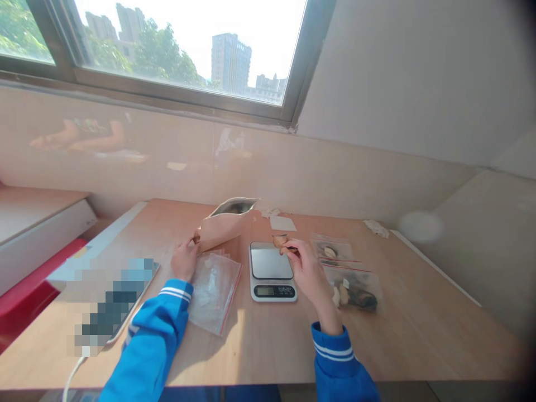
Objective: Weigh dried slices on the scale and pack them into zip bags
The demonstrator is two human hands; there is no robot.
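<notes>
My right hand (307,271) pinches thin, curled, dried brown pieces (281,242) over the back right of a kitchen scale (272,262). Their exact kind is not clear. The scale has a bare metal plate and a small display at the front. My left hand (184,259) is closed at the lower left corner of a stand-up pouch (224,226), whose mouth gapes toward the back right. Dark contents show faintly inside it. Below the pouch, beside my left wrist, a clear zip bag (213,290) with a red seal line lies flat.
Right of the scale are two zip bags, a smaller one (333,248) and a larger one (355,293), holding dried pieces. A white paper (282,223) lies behind the scale. At left sits a blurred tablet-like device (121,301) with a white cable (74,368).
</notes>
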